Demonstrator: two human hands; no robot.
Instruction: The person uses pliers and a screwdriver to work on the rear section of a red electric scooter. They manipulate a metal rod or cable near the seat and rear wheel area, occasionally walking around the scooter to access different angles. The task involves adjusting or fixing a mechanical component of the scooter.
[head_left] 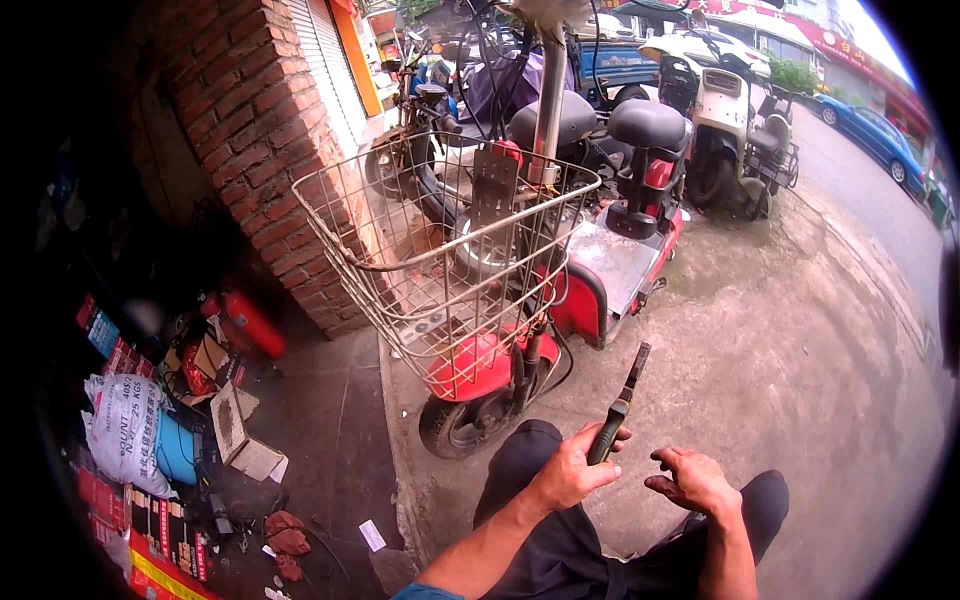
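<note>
one pair of pliers (617,410), dark metal jaws at the top and a black grip with a yellowish stripe, stands tilted up and to the right above the person's knees. the left hand (572,468) holds it, fingers (612,441) wrapped tight round the lower grip, so the jaws jut well clear above them. the right hand (692,480) is just beside it, holding nothing, fingers loosely spread and slightly curled. beyond the tool stands a red scooter (600,270) with a wire basket (440,250) on the concrete pavement (800,380), next to a brick pillar (255,130).
</note>
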